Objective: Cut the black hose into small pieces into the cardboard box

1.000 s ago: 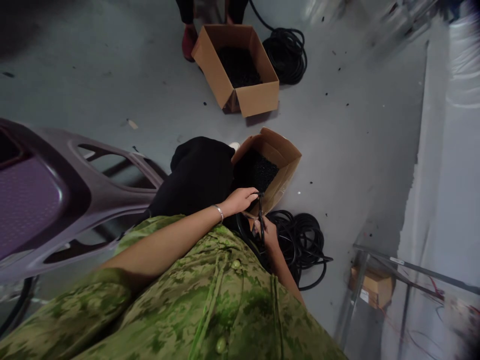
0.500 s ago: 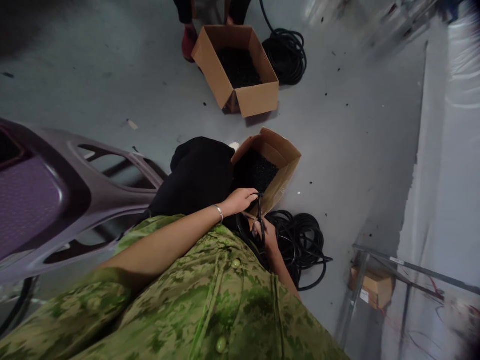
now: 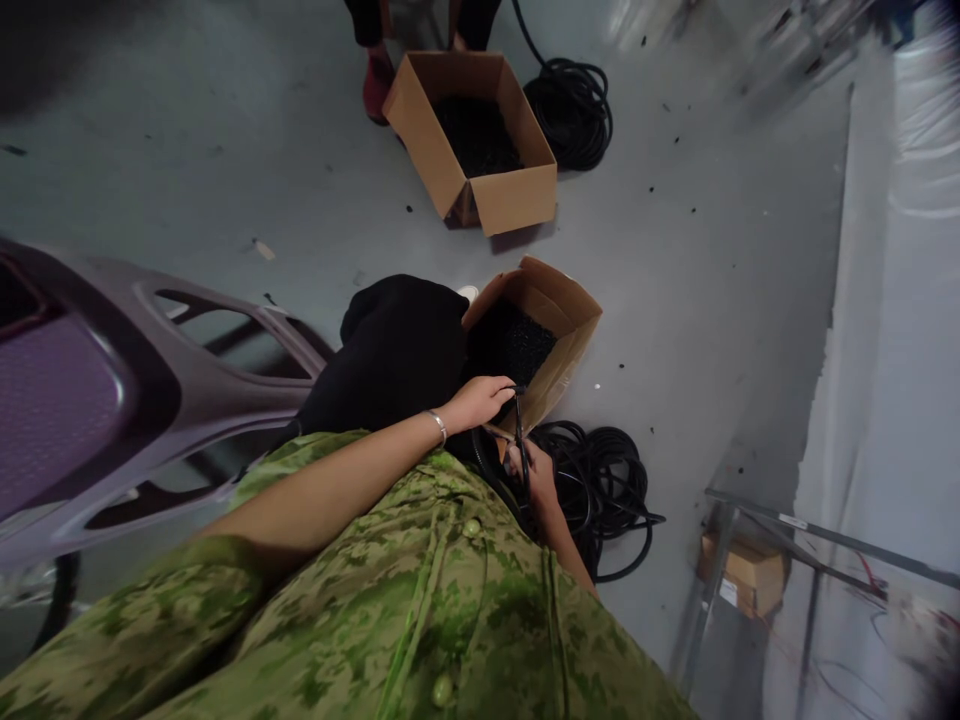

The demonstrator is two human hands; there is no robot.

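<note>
My left hand (image 3: 480, 402), with a bracelet at its wrist, pinches a black hose (image 3: 518, 410) near its end. The hose runs down from there to my right hand (image 3: 536, 472), whose fingers are closed. An orange thing (image 3: 502, 448) shows beside those fingers; what it is cannot be made out. Just ahead of both hands stands an open cardboard box (image 3: 574, 300) holding many small black pieces (image 3: 529, 345). Coils of black hose (image 3: 611, 475) lie on the floor to the right of my right hand.
Farther ahead is a second open cardboard box (image 3: 517, 200) with black pieces, and a hose coil (image 3: 574, 115) beside it. A person's legs and red shoe (image 3: 377, 85) are behind it. A purple-grey plastic chair (image 3: 150, 380) stands left, a metal frame (image 3: 720, 570) with a small box (image 3: 754, 575) right.
My right hand has shifted very slightly, and more of the orange thing shows beside it. My left hand stays in place on the hose.
</note>
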